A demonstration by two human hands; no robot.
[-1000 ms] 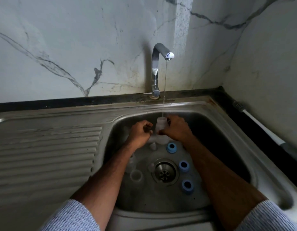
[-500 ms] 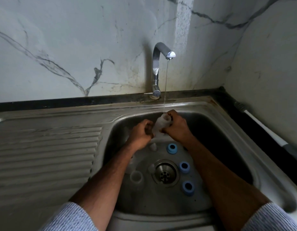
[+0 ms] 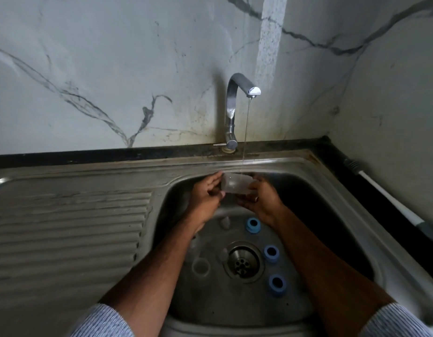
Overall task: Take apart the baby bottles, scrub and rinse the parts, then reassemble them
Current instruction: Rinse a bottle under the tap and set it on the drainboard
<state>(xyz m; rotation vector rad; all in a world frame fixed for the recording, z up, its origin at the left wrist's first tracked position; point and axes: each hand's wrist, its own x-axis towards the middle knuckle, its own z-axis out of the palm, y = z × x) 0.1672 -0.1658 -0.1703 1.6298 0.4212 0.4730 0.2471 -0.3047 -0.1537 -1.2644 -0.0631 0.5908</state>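
Observation:
A clear baby bottle body (image 3: 234,184) lies on its side under the thin stream from the tap (image 3: 242,87). My left hand (image 3: 207,198) holds its left end with fingers extended along it. My right hand (image 3: 261,198) grips its right end from below. On the sink floor lie three blue screw rings (image 3: 253,224) (image 3: 271,253) (image 3: 277,284), a clear teat (image 3: 225,222) and a clear cap or cup (image 3: 200,266) near the drain (image 3: 242,261).
The steel sink basin (image 3: 337,215) has a ribbed drainboard (image 3: 64,229) on the left. A white-handled brush (image 3: 390,203) lies along the black counter edge at the right. Marble wall stands behind the tap.
The bottle went from upright to tilted to lying sideways under the stream, raised a little toward the back of the basin. My left hand opened from a fist onto its end.

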